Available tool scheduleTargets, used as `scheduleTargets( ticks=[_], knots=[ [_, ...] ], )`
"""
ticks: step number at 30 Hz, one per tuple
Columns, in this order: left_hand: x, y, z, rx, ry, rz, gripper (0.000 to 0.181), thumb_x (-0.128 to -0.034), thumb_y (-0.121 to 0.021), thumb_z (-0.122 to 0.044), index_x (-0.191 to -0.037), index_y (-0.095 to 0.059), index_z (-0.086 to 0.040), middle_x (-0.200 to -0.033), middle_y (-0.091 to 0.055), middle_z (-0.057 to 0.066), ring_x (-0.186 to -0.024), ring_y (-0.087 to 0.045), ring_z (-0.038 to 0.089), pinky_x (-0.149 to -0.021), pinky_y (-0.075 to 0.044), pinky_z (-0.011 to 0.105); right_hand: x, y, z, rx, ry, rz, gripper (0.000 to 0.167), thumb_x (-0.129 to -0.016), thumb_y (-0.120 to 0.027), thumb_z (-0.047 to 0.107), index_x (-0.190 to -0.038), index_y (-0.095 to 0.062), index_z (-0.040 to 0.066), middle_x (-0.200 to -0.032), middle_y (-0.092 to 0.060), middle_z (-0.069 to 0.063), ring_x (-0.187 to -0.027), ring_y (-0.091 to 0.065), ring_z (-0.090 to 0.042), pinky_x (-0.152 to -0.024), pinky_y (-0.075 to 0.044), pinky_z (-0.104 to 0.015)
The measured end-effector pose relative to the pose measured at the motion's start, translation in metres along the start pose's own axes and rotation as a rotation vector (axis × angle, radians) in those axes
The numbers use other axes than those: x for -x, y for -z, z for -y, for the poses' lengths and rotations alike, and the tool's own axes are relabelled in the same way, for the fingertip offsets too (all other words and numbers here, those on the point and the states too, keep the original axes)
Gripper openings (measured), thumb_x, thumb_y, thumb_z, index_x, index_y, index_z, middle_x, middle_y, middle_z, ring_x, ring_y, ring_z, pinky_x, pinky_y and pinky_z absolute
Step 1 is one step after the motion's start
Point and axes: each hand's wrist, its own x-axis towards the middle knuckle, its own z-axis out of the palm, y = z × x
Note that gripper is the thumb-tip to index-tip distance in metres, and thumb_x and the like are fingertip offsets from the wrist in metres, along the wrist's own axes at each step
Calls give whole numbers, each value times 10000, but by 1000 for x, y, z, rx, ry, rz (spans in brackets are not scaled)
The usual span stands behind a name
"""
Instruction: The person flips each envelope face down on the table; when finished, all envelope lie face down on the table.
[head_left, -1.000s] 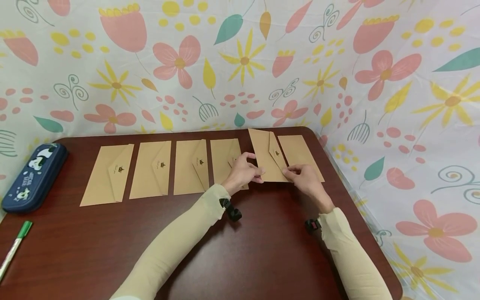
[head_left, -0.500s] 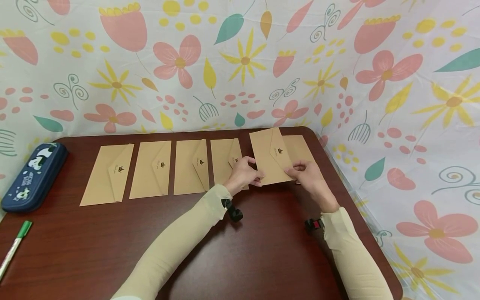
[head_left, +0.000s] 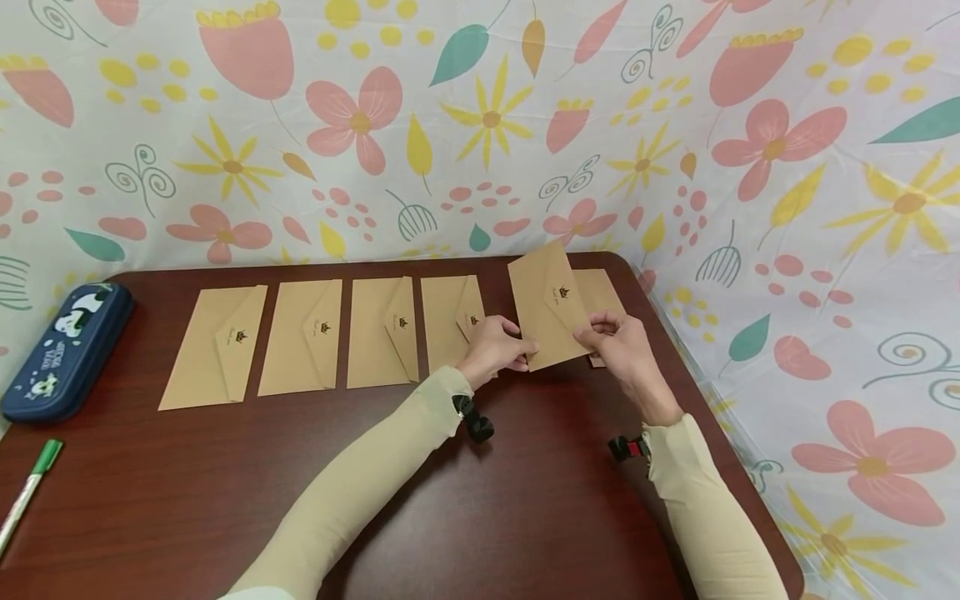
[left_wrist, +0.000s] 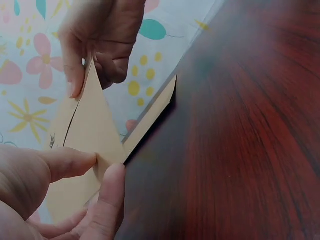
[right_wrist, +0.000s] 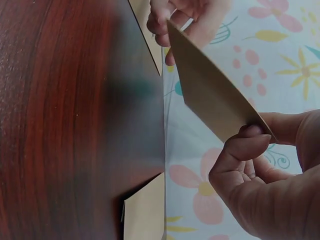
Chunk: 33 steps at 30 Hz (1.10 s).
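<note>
L hand (head_left: 495,343) & R hand (head_left: 621,354) both pinch 1 brown envelope (head_left: 542,312), which they hold up nr far R corner of table (head_left: 525,492)

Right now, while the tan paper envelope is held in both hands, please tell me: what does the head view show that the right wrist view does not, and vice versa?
Only the head view shows the dark-blue oblong pencil case, the slim white marker with a green cap and the black crown print on the held tan paper envelope.

Only the right wrist view shows that envelope's plain, shaded underside.

Both show the left hand and right hand at this envelope, other tan envelopes, the reddish-brown table and the white flower-patterned backdrop.
</note>
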Motion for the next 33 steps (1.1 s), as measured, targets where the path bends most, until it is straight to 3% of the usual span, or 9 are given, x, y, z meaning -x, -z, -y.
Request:
scheduleTargets(
  ticks=[4,9,13,19,24,29,33],
  knots=[
    [1,-5,-6,-12,-39,-32,344,-902,-873,-99,-1159,-654,-31,-807,-756,93,-521,-691,98,-741,-690,409,2,-2,2,18,7,-7,357,-1037,-737,198,-1275,-614,-37,-885,-657,139,-809,-672,-9,-721,-580,-229],
    [1,-13,-14,61,-131,27,315,-936,-845,-108,-1219,-730,-27,-932,-769,73,-621,-727,103,-716,-683,339,5,-4,6,14,16,-1,444,-1036,-742,223,-1354,-609,-56,-942,-649,116,-799,-670,-1,-683,-582,-242],
    [3,-16,-21,154,-147,81,354,-989,-805,-144,-1305,-736,1,-984,-811,119,-663,-755,103,-719,-680,311,6,-6,10,35,27,2,553,-1038,-738,243,-1471,-586,-67,-1061,-613,55,-827,-662,13,-719,-575,-232],
    [6,-16,-27,169,-148,106,344,-1033,-768,-245,-1285,-753,-11,-981,-827,131,-711,-798,136,-827,-692,399,8,-7,13,66,43,11,572,-1032,-739,235,-1499,-592,-60,-1087,-606,42,-809,-640,-11,-689,-560,-245],
    [7,-16,-28,200,-152,117,348,-1029,-776,-270,-1237,-766,8,-991,-838,151,-693,-785,118,-805,-692,374,8,-12,14,85,61,38,490,-1020,-763,254,-1425,-675,-7,-992,-646,87,-747,-647,-72,-673,-570,-263],
    [8,-15,-26,240,-159,120,363,-1008,-806,-292,-1196,-786,18,-990,-840,188,-693,-797,139,-765,-688,338,8,-20,13,82,110,67,400,-998,-793,219,-1322,-726,-7,-934,-688,98,-784,-666,-45,-717,-601,-268],
    [11,-13,-26,175,-155,75,327,-984,-829,-347,-1074,-823,-33,-920,-834,114,-745,-815,166,-755,-679,312,8,-27,12,86,135,92,311,-979,-816,199,-1195,-737,-10,-848,-680,71,-718,-651,-74,-669,-556,-260]
  ],
)
